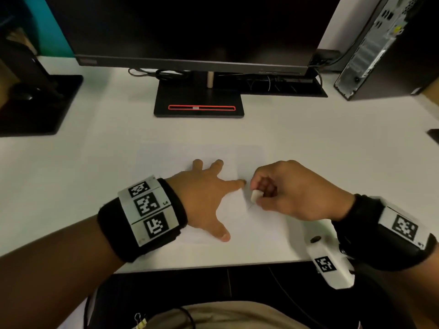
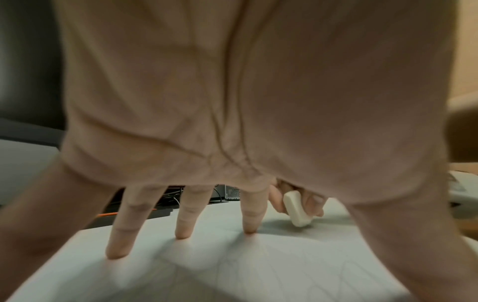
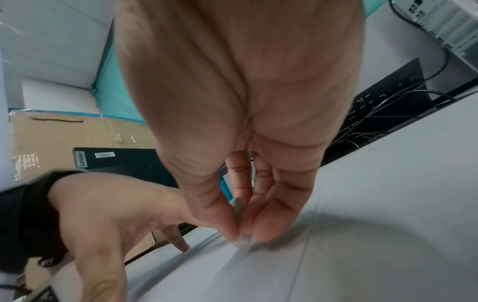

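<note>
So, this looks like an erasing job. The right hand (image 1: 292,191) is pinching a small white eraser (image 1: 255,195) between thumb and fingertips. Its long axis stands steeply, with the lower end down on the paper (image 1: 166,162). The left hand (image 1: 204,198) is spread flat on that sheet, fingers fanned out and pressing it to the bench (image 1: 95,150), close to the near edge.

What matters for the next stroke: the eraser sits just right of the left index fingertip (image 1: 240,184), near but apart as far as I can tell. Any rub leftward runs straight into that finger. There might be faint pencil lines on the near side of the eraser's tip, but they're too pale to be sure. I'd go with short strokes toward the near edge, or the sheet could wrinkle.
</note>
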`<state>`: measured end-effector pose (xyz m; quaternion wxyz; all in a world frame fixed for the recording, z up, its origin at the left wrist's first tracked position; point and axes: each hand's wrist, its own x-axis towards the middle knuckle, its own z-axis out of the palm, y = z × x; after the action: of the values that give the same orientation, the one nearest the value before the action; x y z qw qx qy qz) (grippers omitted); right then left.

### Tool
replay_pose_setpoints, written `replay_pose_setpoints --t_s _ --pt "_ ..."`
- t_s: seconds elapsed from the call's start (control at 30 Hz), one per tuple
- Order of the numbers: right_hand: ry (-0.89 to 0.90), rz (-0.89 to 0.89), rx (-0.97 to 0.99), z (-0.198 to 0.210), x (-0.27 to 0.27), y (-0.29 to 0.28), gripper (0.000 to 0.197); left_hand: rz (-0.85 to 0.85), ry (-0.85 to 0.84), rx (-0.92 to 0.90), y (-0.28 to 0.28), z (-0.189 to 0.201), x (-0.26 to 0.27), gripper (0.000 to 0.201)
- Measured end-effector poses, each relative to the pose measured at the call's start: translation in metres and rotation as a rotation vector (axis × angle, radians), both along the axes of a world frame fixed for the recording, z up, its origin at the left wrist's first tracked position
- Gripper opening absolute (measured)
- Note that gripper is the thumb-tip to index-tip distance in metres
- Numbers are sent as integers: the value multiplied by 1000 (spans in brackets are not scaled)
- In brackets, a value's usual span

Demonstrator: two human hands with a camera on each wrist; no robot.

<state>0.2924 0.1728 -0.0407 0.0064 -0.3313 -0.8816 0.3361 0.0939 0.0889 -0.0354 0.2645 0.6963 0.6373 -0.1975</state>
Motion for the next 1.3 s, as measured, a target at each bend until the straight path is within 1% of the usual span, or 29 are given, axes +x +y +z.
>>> replay_pose_setpoints --t_s 0.13,0.2,0.27,0.3,0.43,0.47,0.57,0.6,0.7,0.73,0.87,0.93,1.0,1.03,1.13,1.17,1.3 --pt "-50 73 80 -4 0 3 4 -11 30 29 1 -3 -1 123" --pt "-60 65 130 -5 2 8 2 -16 38 39 1 -6 -2 124" --pt "-56 35 173 -5 3 11 6 -10 39 43 1 -7 -2 124" --pt "-60 43 164 -5 3 8 7 -6 39 47 1 -8 -3 124" --pt "-109 177 39 -4 -2 -9 8 -5 26 52 -1 -10 -3 124" --pt "-119 167 54 -3 -3 -5 7 -11 30 53 -1 -10 -4 124" --pt "-114 65 192 -3 -5 10 5 -23 48 57 -1 -11 -4 125" --pt "-112 64 200 -4 -5 10 6 -22 49 59 -1 -12 -3 125" --pt "-127 164 109 -5 -8 -6 7 -15 35 54 -2 -11 -2 125" --pt "-139 168 88 -5 -8 -7 7 -16 36 52 -2 -11 -2 125" --pt "-111 27 154 -5 -5 6 7 -17 54 47 -2 -11 -1 125" --pt "-114 80 133 -6 -8 -2 9 -18 53 49 -1 -11 -1 126" --pt "-143 150 52 -5 -9 -11 8 -18 53 46 -1 -12 0 126" --pt "-156 148 45 -4 -9 -9 7 -20 57 47 0 -12 -1 126" --pt "-140 18 129 -3 -9 8 4 -21 65 49 0 -13 0 126" --pt "-132 7 130 -4 -8 9 3 -21 66 49 0 -13 0 126" --pt "-152 140 37 -5 -10 -8 3 -17 57 49 -1 -12 0 125"
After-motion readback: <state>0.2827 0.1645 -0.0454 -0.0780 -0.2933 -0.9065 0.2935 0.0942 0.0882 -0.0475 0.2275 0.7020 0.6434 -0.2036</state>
